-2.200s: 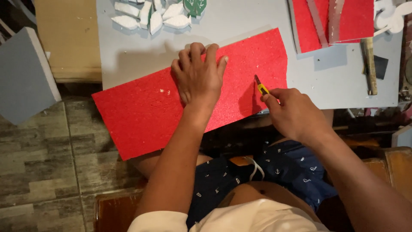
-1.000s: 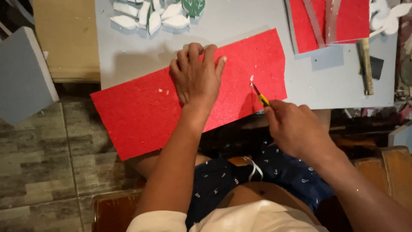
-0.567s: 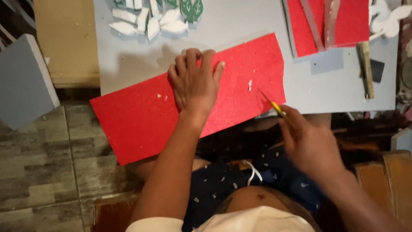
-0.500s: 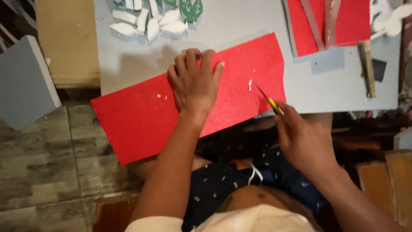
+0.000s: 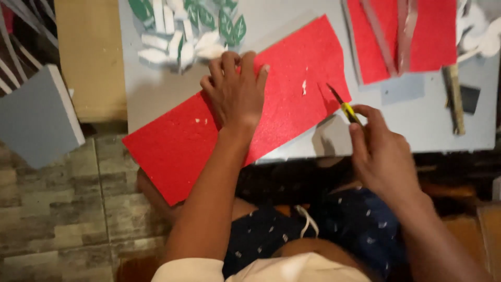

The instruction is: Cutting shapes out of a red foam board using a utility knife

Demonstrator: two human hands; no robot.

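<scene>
Compared with the view two seconds earlier, the right hand [image 5: 383, 151] has drawn back off the red glitter sheet [image 5: 282, 109], and the blade tip of the yellow-handled craft knife [image 5: 344, 107] now stands at the sheet's right edge instead of over its lower margin.

**Hand state.** The left hand [image 5: 235, 91] lies flat on the sheet, fingers together and palm down, pinning it. The right hand pinches the knife between thumb and fingers, blade pointing away from the body, up and to the left.

**Work position.** The sheet lies diagonally on the grey tabletop [image 5: 417, 115]. Its far corner is beyond the knife tip; its near corner hangs off the tabletop edge, below the left forearm, over the lap.

**Technique, as judged from this position.**
1. Keep the left palm pressing firmly; the overhanging end is likely to sag and drag the sheet.
2. Keep the left fingertips well clear of the blade path, which lies just right of that hand.
3. Hold the blade at a low angle and draw lightly; glitter material probably snags under heavy pressure.
4. Cut only where the tabletop backs the sheet.

**Surroundings.** White and green leaf cut-outs [image 5: 182, 31] lie beyond the left hand. A second red sheet [image 5: 433, 36] lies beyond the right hand, with a stick [image 5: 453, 99] farther right.
</scene>
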